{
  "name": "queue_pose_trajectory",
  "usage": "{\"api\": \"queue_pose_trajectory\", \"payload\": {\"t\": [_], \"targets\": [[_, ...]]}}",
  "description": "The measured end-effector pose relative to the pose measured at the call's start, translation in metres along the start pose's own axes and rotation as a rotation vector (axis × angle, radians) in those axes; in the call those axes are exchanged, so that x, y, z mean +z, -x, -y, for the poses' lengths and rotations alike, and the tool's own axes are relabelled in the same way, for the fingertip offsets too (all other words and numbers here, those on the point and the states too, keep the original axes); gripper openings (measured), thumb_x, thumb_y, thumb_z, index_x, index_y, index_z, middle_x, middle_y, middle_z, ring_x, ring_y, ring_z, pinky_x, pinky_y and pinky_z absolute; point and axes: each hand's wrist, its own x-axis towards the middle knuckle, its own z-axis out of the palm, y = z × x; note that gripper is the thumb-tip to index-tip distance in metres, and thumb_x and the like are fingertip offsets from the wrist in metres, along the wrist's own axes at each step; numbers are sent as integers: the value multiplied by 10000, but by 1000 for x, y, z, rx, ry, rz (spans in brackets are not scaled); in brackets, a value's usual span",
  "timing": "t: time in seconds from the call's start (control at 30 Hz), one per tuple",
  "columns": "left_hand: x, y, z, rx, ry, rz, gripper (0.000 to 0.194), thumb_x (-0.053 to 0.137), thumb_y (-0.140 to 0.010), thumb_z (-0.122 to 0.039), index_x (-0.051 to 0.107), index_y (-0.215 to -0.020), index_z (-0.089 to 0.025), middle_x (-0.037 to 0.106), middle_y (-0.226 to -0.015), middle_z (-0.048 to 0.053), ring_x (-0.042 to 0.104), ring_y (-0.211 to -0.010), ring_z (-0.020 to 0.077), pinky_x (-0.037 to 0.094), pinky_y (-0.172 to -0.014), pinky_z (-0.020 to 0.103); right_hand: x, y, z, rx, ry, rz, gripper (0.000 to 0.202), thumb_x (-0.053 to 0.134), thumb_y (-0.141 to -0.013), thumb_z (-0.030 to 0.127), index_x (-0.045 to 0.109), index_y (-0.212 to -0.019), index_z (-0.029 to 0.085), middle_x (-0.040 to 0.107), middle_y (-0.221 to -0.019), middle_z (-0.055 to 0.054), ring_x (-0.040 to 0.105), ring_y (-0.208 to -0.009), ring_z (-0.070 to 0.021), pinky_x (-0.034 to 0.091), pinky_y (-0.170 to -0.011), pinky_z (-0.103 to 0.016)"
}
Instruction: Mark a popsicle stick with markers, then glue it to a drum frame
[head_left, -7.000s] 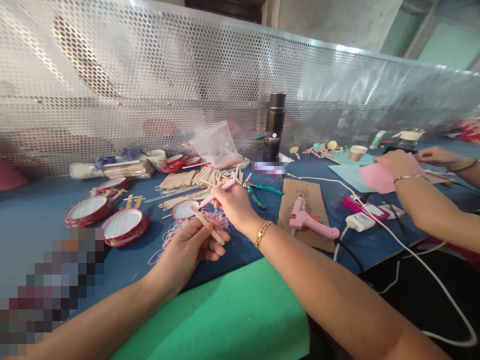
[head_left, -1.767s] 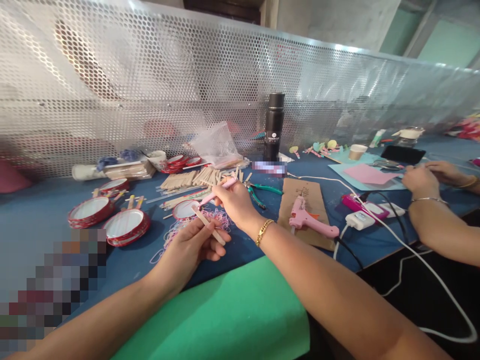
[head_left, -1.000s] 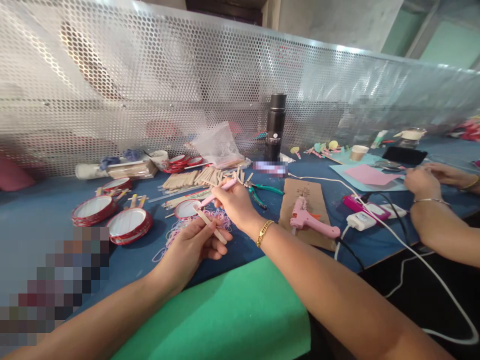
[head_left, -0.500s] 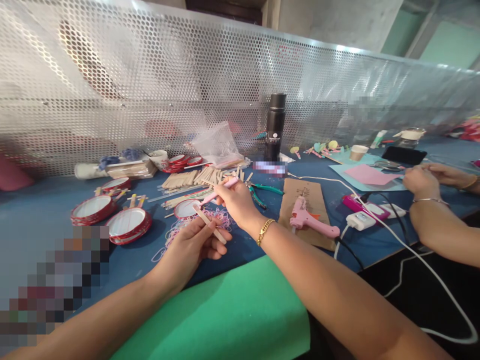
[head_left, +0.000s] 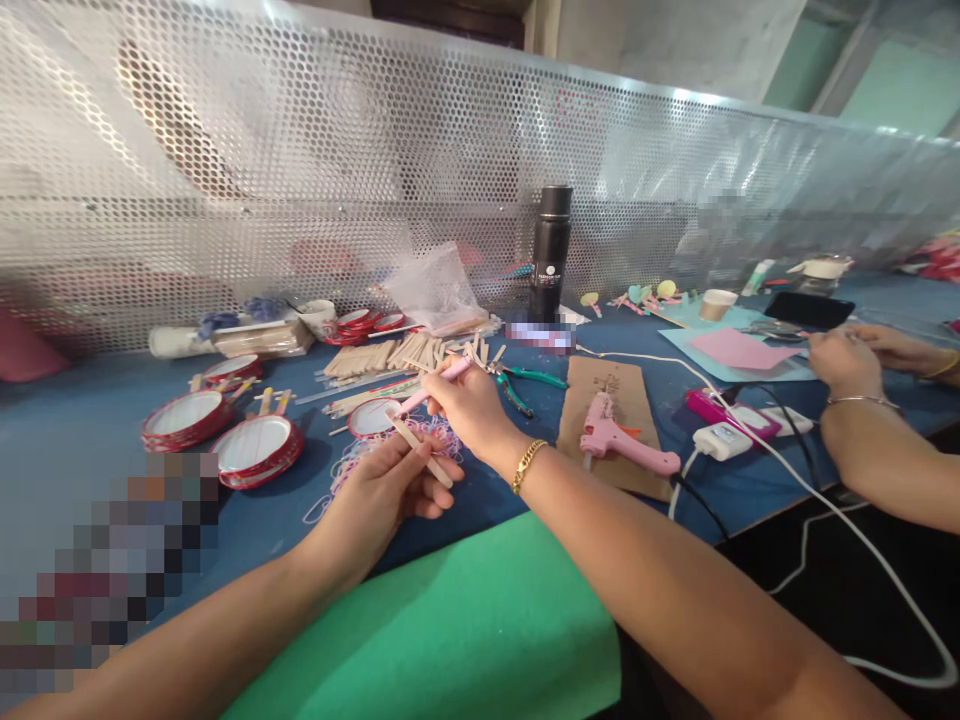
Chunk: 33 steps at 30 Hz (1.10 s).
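L hand (head_left: 401, 480) holds stick (head_left: 424, 455), R hand (head_left: 469, 405) pen (head_left: 433, 387)

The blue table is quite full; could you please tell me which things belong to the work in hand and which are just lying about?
In the work:
wooden stick, left hand
pink pen-like tool, right hand
probably the loose sticks

Apparently just lying about:
black bottle
pink glue gun
plastic bag
black phone
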Motion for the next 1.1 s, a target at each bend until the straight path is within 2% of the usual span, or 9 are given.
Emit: {"api": "queue_pose_trajectory", "payload": {"t": [1.1], "targets": [[2,1,-3,-2,12,-14,202,700,-862,-332,660,-802,-144,741,-729,41,634,-518,103,522,-476,184,0,1,3,-5,20,-12,174,586,-790,247,508,-641,203,550,-498,57,486,-460,-92,366,-486,-211]]}}
